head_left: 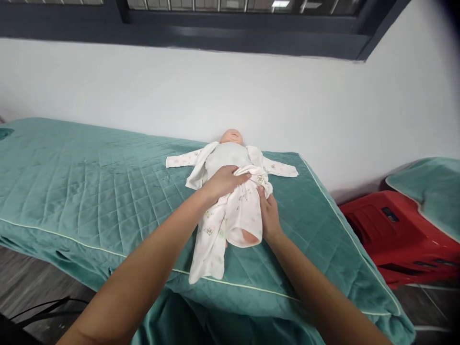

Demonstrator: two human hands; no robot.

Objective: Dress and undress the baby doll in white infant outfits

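A baby doll [232,136] lies on its back, head toward the wall, on a green quilted bed. Its white printed jacket [197,176] is spread apart at the front, with both sleeves stretched out sideways. White printed baby pants [212,239] cover the doll's legs; their waist is bunched up. My left hand [226,182] grips the waistband near the doll's belly. On the other side, my right hand [269,211] pinches the gathered cloth at the hip. Part of a foot shows inside one leg opening, while the other pant leg lies flat toward the bed's front edge.
The green quilted bed cover [108,191] stretches far to the left. Behind it stands a white wall [143,91] below a dark window frame [223,31]. A red plastic stool [398,230] with a green cloth [427,191] on it is at the right. Black cables [46,311] hang at lower left.
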